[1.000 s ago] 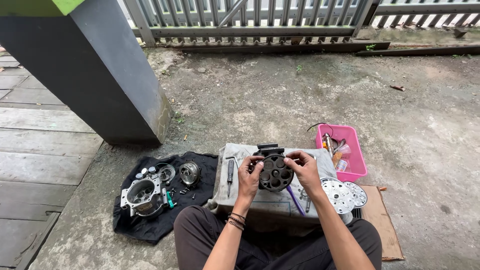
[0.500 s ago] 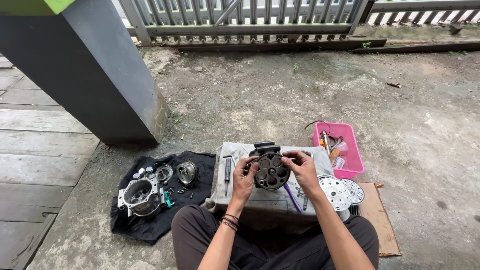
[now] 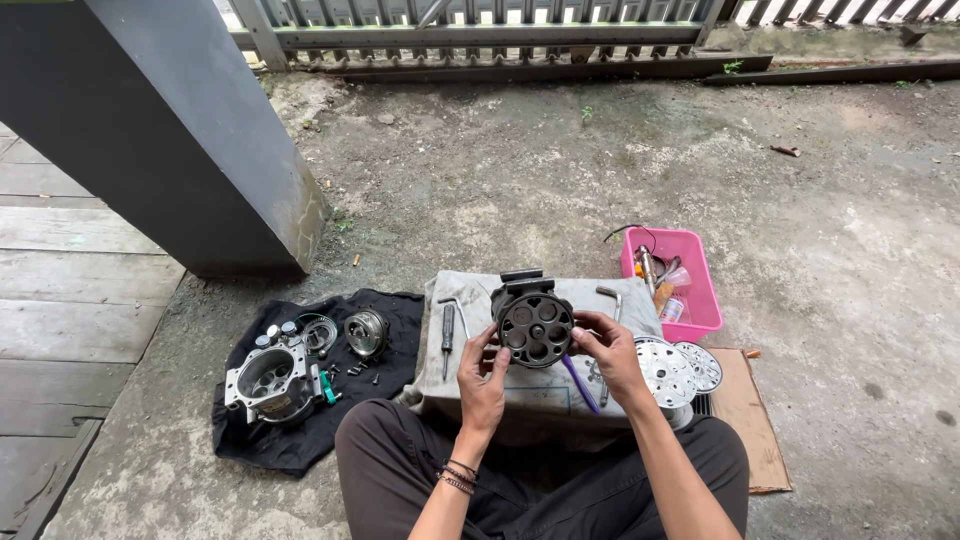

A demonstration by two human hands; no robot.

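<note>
Dark metal round part with a ring of holes (image 3: 535, 327) is held upright over the grey cloth-covered desk (image 3: 470, 385), pinched at its rim by the fingers of the left hand (image 3: 482, 385) and right hand (image 3: 610, 358). Even grip on both sides is advised, clear of the purple-handled tool (image 3: 578, 383) beneath.

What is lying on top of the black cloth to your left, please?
On the black cloth lie a silver metal housing, two round metal parts and small loose screws. Whatever sits under the housing is covered, and the cloth's near edge is hidden by the knee.
</note>
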